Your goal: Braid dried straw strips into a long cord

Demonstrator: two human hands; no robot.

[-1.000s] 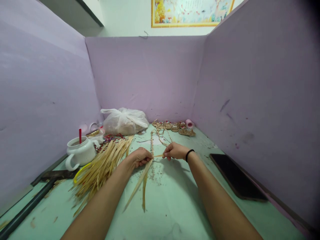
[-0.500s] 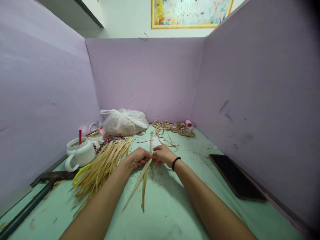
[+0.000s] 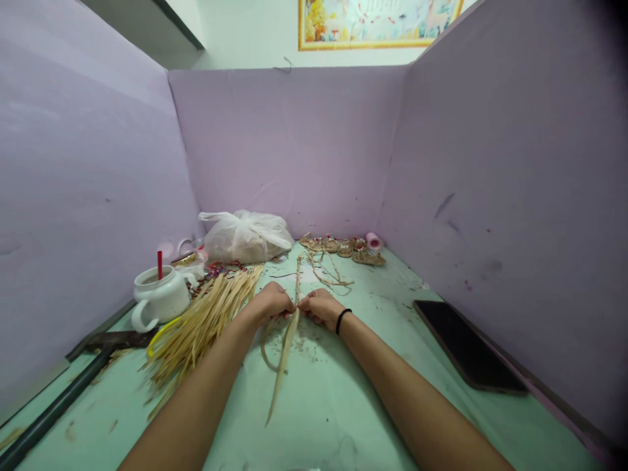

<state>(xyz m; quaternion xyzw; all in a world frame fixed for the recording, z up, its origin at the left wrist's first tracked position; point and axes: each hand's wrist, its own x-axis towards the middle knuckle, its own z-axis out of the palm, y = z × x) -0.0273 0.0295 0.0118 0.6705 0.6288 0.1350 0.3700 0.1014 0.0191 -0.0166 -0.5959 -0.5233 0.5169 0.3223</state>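
A thin braid of straw [image 3: 298, 278] runs away from me across the middle of the table. At its near end my left hand [image 3: 275, 302] and my right hand [image 3: 320, 307] meet, each with fingers pinched on straw strands. One loose flat strand [image 3: 283, 369] hangs toward me from between the hands. Another strand [image 3: 265, 347] curves in a loop below my left hand. Around the right wrist is a black band [image 3: 342, 320]. Beside my left arm lies a spread bundle of dry straw strips [image 3: 203, 327]. Thin braided cords [image 3: 330, 275] lie just past my right hand.
Left: a white two-handled pot [image 3: 161, 297] with a red stick, and a dark-handled hammer [image 3: 83, 379]. Behind: a tied white plastic bag [image 3: 245, 239], several woven straw pieces [image 3: 343, 247] and a pink roll [image 3: 373, 241]. A black phone [image 3: 468, 347] lies right. Lilac panels [image 3: 289, 150] enclose the table.
The two loose strands hung side by side before; now one bends into a loop under my left hand. The right fingers have closed into a tighter pinch. The view has shifted slightly.
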